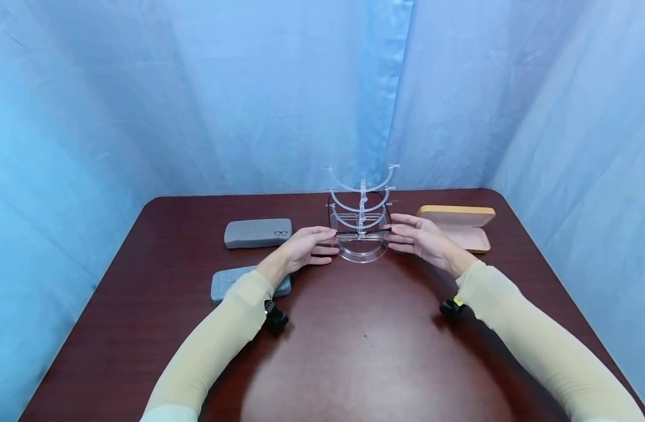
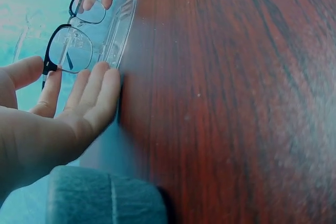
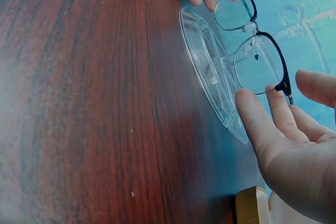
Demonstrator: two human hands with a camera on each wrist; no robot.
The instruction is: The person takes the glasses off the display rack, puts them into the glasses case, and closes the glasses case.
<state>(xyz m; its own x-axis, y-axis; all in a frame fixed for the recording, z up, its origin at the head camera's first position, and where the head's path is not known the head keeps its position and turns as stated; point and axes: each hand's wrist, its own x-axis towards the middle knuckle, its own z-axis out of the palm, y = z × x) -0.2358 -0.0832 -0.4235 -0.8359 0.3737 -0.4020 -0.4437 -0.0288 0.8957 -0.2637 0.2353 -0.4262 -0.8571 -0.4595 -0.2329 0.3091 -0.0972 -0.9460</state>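
Note:
A pair of black half-rim glasses (image 1: pixel 346 235) is at the lower front of a clear tiered display stand (image 1: pixel 362 256), its temples running back along both sides. My left hand (image 1: pixel 308 246) pinches one front corner of the frame between thumb and index finger, the other fingers spread below the lens. At the opposite corner is my right hand (image 1: pixel 425 239). In the right wrist view its fingers (image 3: pixel 257 116) reach under the lens rim while the thumb stands a little apart from the hinge. Three curved arms of the stand rise behind the glasses.
Left of the stand lies a closed grey glasses case (image 1: pixel 256 232). Nearer, a blue-grey case (image 1: pixel 224 283) is partly covered by the left forearm. An opened yellow case (image 1: pixel 460 209) sits behind the right hand. Blue curtains (image 1: pixel 280 99) enclose the dark wooden table (image 1: pixel 370 328).

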